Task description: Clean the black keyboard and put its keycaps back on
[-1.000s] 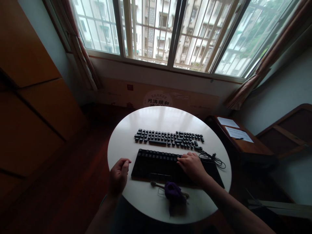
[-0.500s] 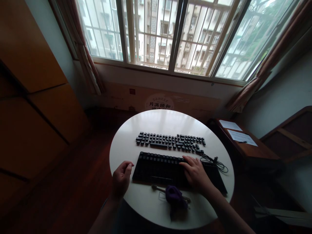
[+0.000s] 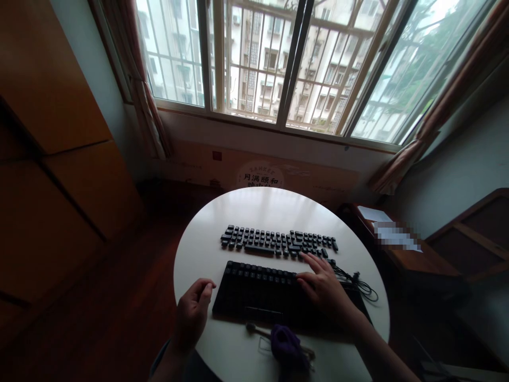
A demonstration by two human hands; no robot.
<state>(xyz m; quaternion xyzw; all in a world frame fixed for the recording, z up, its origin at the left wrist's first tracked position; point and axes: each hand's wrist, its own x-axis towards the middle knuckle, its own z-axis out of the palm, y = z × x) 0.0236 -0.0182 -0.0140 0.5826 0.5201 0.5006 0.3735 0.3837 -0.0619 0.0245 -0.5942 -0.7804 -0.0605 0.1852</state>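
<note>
A black keyboard (image 3: 254,300) lies on the round white table (image 3: 191,254), with keycaps only along its far rows and its near part bare and dark. My right hand (image 3: 324,286) is over the right half of the keyboard, fingers stretched and apart, the fingertips reaching past its far edge. Beyond it, loose black keycaps (image 3: 259,248) stand in rows. My left hand (image 3: 194,305) is closed at the table's left edge, beside the keyboard's left end; whatever its fingers may hold is hidden.
A coiled black cable (image 3: 363,286) lies right of my right hand. On the near side are a purple cloth (image 3: 285,342), a small brush (image 3: 251,328) and a thin wire tool (image 3: 264,345). A wooden side table (image 3: 433,260) with papers stands at the right, below a barred window (image 3: 278,63).
My right hand's fingers have lifted off the keycap row and spread toward the loose keycaps. My left hand stays closed. The whole view has shifted slightly, with the table lower in the picture.
</note>
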